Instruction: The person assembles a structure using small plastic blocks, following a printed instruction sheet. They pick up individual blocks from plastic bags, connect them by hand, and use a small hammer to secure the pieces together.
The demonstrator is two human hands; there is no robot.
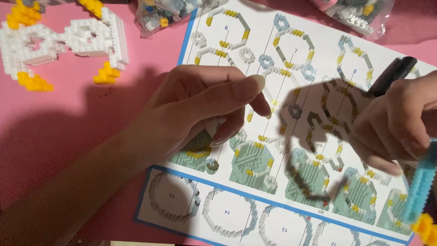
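Under left hand (200, 107): small white piece (214, 124), mostly hidden.

Small white piece (214, 124) pinched in my left fingertips, above instruction sheet. Black tool (392, 75) in my right grip, tilted, tip up-right. Blue-and-yellow brick strip (421, 191) beneath, blurred.

Surface: a pink tabletop (68, 136) was seen beneath everything.
White build: a partly assembled white brick model (68, 38) with yellow pieces (105, 74) was laid at the upper left, well apart from the sheet.
First bag: a clear plastic bag of loose small bricks (166, 13) was placed at the top edge, overlapping the sheet's upper left corner.
Second bag: another clear bag of bricks (359, 13) was set at the upper right.
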